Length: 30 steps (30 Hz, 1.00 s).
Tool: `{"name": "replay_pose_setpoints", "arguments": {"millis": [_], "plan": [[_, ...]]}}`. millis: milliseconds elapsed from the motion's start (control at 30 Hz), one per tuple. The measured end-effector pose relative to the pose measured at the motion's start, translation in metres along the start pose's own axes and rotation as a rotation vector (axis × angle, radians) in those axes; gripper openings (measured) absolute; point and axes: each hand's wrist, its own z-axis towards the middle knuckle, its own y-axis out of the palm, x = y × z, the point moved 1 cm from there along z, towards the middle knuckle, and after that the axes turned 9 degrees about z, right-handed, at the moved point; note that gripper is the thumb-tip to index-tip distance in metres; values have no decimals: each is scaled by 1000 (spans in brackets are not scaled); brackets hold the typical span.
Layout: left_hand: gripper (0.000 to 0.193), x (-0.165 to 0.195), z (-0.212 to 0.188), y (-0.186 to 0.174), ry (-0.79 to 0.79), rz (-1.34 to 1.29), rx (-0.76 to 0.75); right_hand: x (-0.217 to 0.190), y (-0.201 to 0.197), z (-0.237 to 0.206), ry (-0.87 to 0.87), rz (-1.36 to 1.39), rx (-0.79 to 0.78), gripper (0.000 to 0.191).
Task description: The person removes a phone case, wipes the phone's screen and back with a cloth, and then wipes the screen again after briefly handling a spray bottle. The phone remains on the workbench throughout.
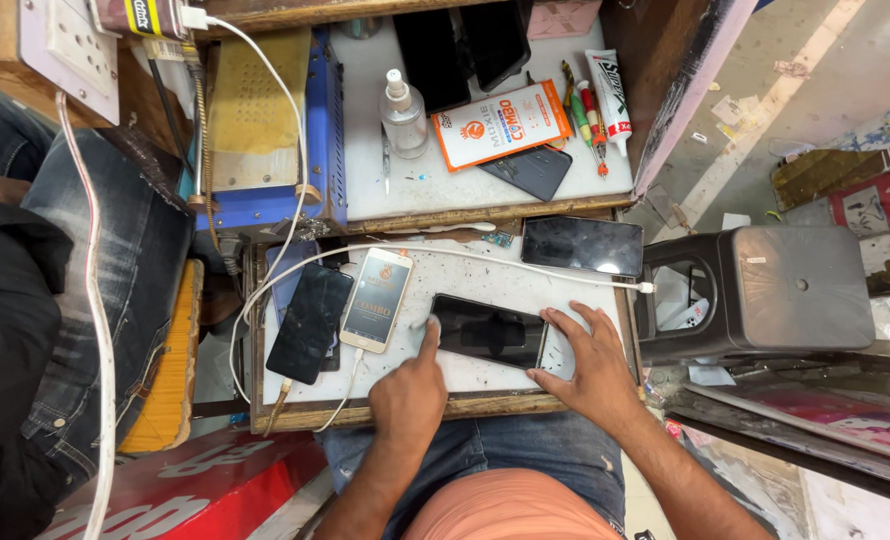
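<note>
- The left hand (410, 385) has its grip curled in, with one finger stretched out and pressing the left edge of a dark phone (488, 331).
- The right hand (583, 362) keeps its grip spread, fingertips on the phone's right end.
- The phone lies flat on the white bench (485, 275), between both hands.
- Just left of the left hand lies a white phone (376, 298) on a cable, with a cracked black phone (310, 322) beyond it.

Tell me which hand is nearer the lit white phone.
Left. The left hand sits just right of and below the white phone, fingertip on the dark phone. The right hand rests beyond that dark phone's far end.
</note>
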Motion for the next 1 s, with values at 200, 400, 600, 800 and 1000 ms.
{"name": "replay_pose_setpoints", "arguments": {"millis": [200,400,600,800,1000], "plan": [[55,-6,-18,9,-9,-29,-24,1,3,0,43,-15,-19,91],[59,60,-29,23,257,-41,-69,1,5,-1,-94,-22,-18,95],[55,59,-25,29,333,-110,3,3,4,-2,-164,-4,-14,94],[55,-14,-13,14,8,-17,-10,6,4,0,-148,-1,-41,93],[57,63,-31,33,323,-67,-36,4,3,1,-177,8,-19,91]]}}
